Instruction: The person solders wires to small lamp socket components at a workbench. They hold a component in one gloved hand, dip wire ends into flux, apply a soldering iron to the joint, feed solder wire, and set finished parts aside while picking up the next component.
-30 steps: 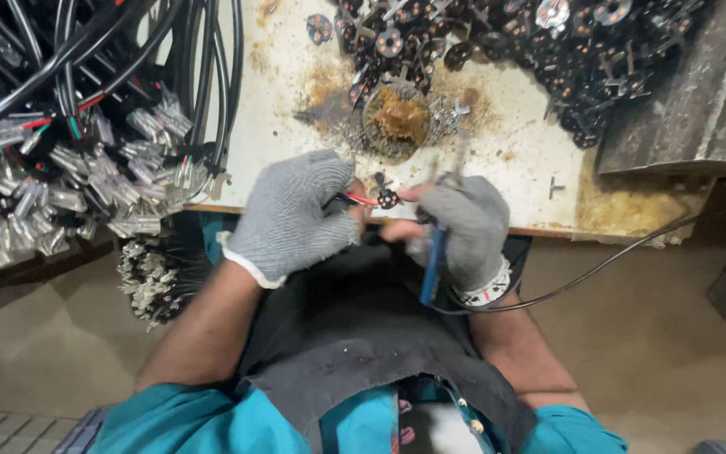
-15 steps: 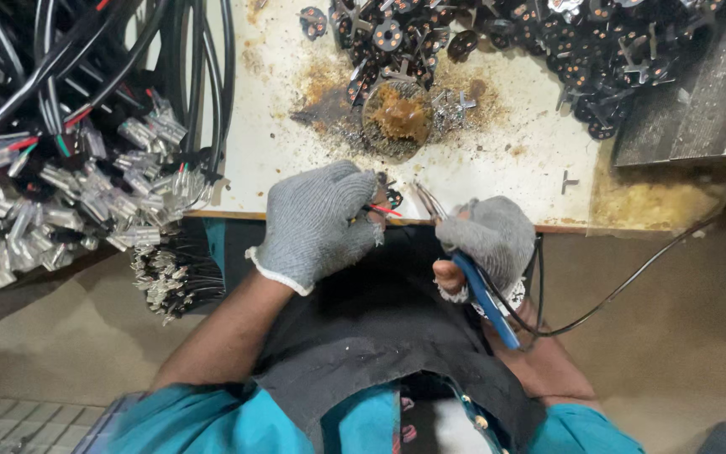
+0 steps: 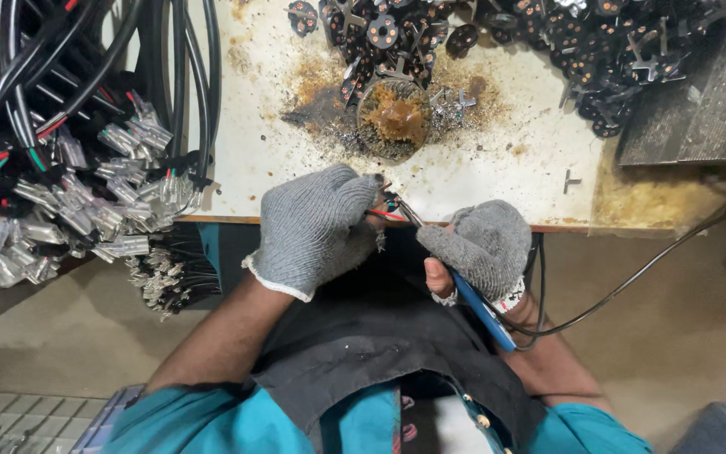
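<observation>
My left hand (image 3: 317, 227), in a grey knit glove, is closed around a small dark connector with red wires (image 3: 386, 210) at the white table's front edge. My right hand (image 3: 485, 244), also gloved, grips a blue-handled soldering iron (image 3: 481, 309). The iron's thin metal tip points up and left and meets the small part held by my left hand. A black cord (image 3: 632, 282) runs from the iron's handle off to the right.
A round tin of brown flux paste (image 3: 394, 119) sits on the stained white table (image 3: 514, 181), with a heap of small black round parts (image 3: 548, 34) behind it. Bundled black cables with silver terminals (image 3: 69, 185) lie on the left. A dark block (image 3: 699, 109) stands at right.
Both hands have shifted slightly right along the table edge. The soldering iron has swung from hanging downward to slanting, with its tip brought up to the part in my left hand.
</observation>
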`<move>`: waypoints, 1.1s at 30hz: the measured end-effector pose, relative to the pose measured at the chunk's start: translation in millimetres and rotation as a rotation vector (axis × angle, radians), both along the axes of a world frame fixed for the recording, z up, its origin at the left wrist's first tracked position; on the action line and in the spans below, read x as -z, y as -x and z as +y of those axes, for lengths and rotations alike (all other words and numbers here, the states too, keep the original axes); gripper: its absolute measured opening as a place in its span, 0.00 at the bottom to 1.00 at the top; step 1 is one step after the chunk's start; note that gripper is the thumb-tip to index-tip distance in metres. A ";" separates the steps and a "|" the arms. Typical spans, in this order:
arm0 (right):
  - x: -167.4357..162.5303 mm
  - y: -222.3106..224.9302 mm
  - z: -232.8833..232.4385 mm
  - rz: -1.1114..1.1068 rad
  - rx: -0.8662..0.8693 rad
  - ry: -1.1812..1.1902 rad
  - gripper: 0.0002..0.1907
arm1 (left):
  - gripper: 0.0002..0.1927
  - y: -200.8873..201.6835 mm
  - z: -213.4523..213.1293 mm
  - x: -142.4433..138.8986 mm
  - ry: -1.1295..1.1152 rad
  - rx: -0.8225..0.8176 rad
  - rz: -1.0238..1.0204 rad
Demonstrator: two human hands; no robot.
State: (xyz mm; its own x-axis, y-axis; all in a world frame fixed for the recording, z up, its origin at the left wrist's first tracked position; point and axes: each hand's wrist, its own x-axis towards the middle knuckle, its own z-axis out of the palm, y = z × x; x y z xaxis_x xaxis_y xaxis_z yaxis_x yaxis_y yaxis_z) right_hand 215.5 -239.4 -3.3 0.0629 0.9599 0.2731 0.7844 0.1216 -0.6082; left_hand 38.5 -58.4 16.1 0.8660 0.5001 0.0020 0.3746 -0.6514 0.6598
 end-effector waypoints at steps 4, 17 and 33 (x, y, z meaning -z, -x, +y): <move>5.1 4.3 0.8 0.362 0.173 0.310 0.07 | 0.12 0.1 1.6 -1.0 0.020 0.002 -0.014; 10.0 8.3 7.6 0.450 0.178 0.824 0.17 | 0.13 -0.2 1.8 5.4 -0.013 0.001 -0.029; 5.2 10.4 3.5 0.923 0.481 0.843 0.15 | 0.13 -0.5 0.9 5.5 0.011 -0.010 -0.006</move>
State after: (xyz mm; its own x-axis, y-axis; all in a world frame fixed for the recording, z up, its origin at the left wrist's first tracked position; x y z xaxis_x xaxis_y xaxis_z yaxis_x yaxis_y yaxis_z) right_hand 205.1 -235.8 -8.5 0.2788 0.6439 -0.7125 -0.0925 -0.7205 -0.6873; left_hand 39.0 -57.5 10.5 0.8608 0.5090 0.0015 0.3774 -0.6403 0.6690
